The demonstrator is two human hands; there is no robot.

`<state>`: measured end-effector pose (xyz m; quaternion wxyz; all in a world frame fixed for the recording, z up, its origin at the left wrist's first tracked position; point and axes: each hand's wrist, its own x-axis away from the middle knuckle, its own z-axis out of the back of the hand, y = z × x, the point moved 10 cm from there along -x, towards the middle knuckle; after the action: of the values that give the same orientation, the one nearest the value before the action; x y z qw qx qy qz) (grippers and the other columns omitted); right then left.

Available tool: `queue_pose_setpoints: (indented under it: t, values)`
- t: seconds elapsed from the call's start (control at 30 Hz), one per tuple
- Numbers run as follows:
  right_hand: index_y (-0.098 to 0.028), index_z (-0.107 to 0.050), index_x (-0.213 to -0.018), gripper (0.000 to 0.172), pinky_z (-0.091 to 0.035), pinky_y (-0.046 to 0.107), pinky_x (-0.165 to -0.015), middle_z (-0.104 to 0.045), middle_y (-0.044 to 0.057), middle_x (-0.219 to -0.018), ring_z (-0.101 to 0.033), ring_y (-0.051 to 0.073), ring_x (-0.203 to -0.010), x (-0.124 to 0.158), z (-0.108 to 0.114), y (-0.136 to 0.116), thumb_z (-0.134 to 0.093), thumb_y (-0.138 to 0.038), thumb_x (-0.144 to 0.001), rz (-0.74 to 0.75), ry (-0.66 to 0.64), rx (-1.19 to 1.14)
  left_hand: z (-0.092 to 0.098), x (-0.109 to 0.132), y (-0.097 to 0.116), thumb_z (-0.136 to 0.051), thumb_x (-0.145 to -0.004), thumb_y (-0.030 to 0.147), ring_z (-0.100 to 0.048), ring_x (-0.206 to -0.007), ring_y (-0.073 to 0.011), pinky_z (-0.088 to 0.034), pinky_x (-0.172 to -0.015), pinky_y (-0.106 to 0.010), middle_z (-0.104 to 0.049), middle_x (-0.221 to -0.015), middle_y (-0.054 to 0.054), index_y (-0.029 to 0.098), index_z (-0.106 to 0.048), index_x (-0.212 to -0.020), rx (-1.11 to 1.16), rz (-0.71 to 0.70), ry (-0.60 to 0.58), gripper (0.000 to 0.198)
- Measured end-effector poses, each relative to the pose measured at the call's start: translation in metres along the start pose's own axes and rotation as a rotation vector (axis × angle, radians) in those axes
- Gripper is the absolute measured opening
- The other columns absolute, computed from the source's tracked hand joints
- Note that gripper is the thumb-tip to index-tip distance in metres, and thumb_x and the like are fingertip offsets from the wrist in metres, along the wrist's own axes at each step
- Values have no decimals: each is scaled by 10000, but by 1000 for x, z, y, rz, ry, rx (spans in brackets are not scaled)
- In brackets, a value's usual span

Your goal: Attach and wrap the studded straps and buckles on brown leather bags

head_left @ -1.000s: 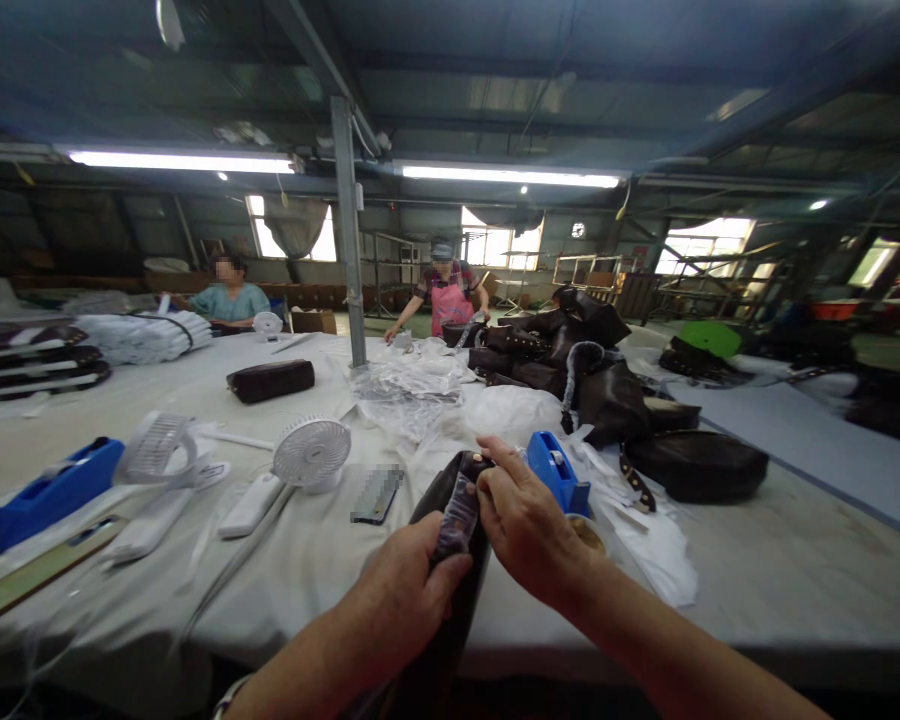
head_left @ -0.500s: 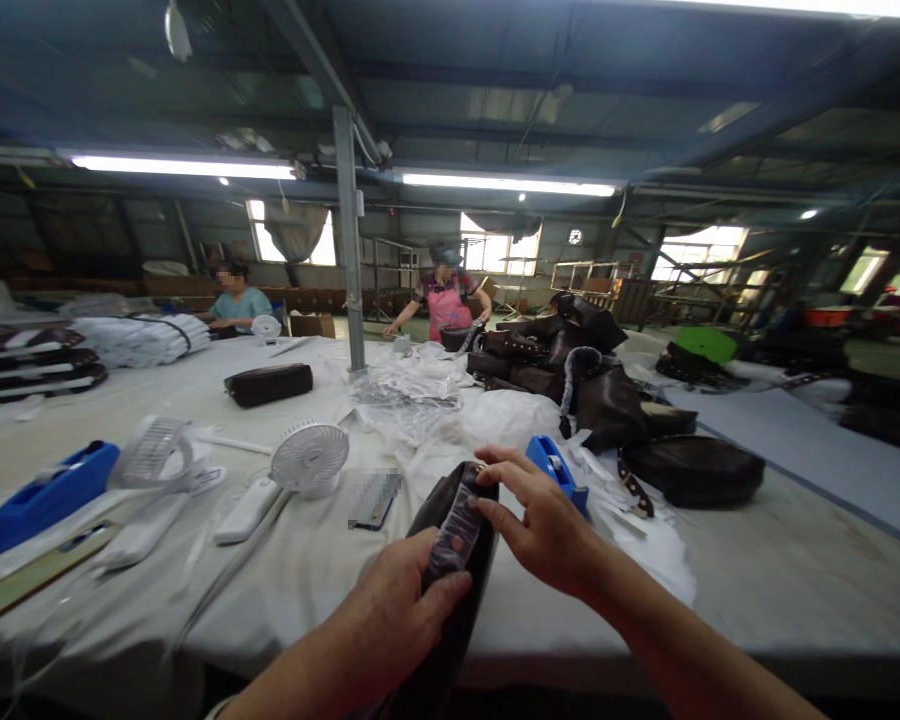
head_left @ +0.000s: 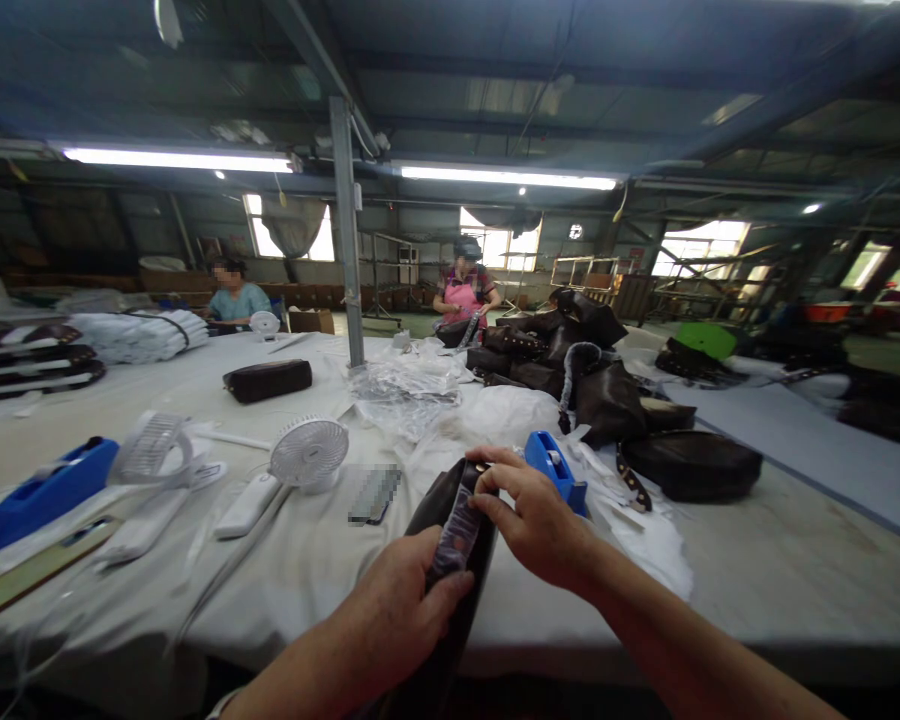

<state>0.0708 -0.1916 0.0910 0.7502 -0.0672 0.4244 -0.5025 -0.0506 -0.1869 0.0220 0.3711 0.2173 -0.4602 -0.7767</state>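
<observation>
A dark brown leather bag point(head_left: 471, 590) stands tilted at the table's front edge, its strap wrapped in clear plastic film point(head_left: 459, 522). My left hand point(head_left: 409, 590) is closed round the lower part of the wrapped strap, thumb on top. At the strap's upper end, by a metal stud, my right hand point(head_left: 521, 505) pinches the film with thumb and fingers. Just beyond the right hand stands a blue tape dispenser point(head_left: 555, 470). A phone point(head_left: 375, 495) lies on the cloth left of the bag.
White fans point(head_left: 309, 452) and a second blue tape dispenser point(head_left: 45, 495) occupy the left. Clear plastic bags point(head_left: 405, 395) lie ahead, beside a heap of dark bags point(head_left: 607, 400). A metal post point(head_left: 347, 230) rises from the table. Two people point(head_left: 461, 295) work across it.
My right fingers have closed in on the strap's upper end, while my left hand keeps its hold. Across the table, the person in the pink apron has drawn both arms in towards a dark bag.
</observation>
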Motion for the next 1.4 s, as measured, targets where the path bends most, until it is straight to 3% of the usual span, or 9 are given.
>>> queue_pose_setpoints:
  t: [0.3, 0.6, 0.77, 0.87, 0.93, 1.07, 1.17, 1.3, 1.4]
  values:
    - [-191, -512, -897, 148, -513, 496, -938, -571, 183, -1236, -549, 292, -1176, 2, -1, -22, -413, -84, -924, 208, 61, 302, 2, 0, -3, -537, -866, 364, -546, -511, -143, -366, -489, -235, -592, -623, 28, 211, -579, -862, -6, 33, -21, 158]
    - [-199, -490, -862, 124, -534, 388, -844, -550, 120, -1072, -605, 216, -931, -13, 5, 5, -423, -110, -916, 63, 87, 205, 2, 8, -11, -522, -862, 374, -498, -428, -133, -366, -391, -220, -574, -626, 30, 215, -547, -953, 54, 89, -85, 185]
    - [-203, -496, -762, 162, -512, 392, -815, -577, 89, -939, -592, 214, -877, -17, 27, 32, -442, -115, -886, -23, 210, 123, 4, 21, -12, -574, -804, 280, -490, -447, -114, -346, -406, -194, -577, -632, 29, 208, -576, -889, 60, 119, -153, 112]
    - [-187, -573, -777, 177, -489, 381, -885, -624, 97, -1048, -600, 217, -1015, -19, 23, 35, -465, -173, -917, -7, 54, -92, 3, 26, -20, -567, -788, 246, -484, -453, -111, -335, -400, -185, -554, -613, 38, 205, -566, -862, 85, 168, -182, 85]
    - [-189, -643, -983, 177, -439, 399, -994, -616, 102, -1220, -553, 230, -1179, -16, 10, 28, -487, -264, -947, 33, -153, -281, 4, 27, -25, -551, -820, 291, -474, -429, -109, -340, -389, -187, -540, -597, 40, 198, -561, -885, 97, 190, -198, 115]
    - [-231, -541, -1341, 515, -372, 435, -1077, -581, 103, -1352, -514, 270, -1262, -5, -17, 28, -606, -467, -889, 14, -457, -606, 19, 26, -32, -537, -871, 473, -460, -423, -97, -350, -378, -175, -532, -583, 35, 167, -565, -962, 98, 178, -245, 321]
    - [-245, -538, -1359, 616, -388, 435, -1065, -583, 97, -1356, -520, 285, -1256, -3, -28, 41, -708, -470, -811, -30, -482, -680, 42, 25, -41, -529, -872, 544, -457, -427, -87, -369, -385, -173, -534, -599, 35, 156, -580, -969, 77, 160, -224, 403]
    - [-247, -624, -1275, 531, -409, 421, -1040, -634, 71, -1272, -561, 283, -1192, -7, -37, 45, -715, -471, -802, -20, -400, -646, 70, 24, -48, -528, -874, 565, -486, -464, -90, -384, -413, -178, -566, -657, 23, 158, -607, -1008, 11, 115, -171, 435]
    - [-237, -654, -1230, 439, -442, 398, -992, -665, 65, -1196, -596, 264, -1120, -13, -38, 35, -663, -454, -849, -3, -291, -621, 81, 25, -36, -538, -879, 535, -573, -581, -128, -454, -510, -210, -647, -786, -16, 166, -626, -1048, -80, 29, -117, 416]
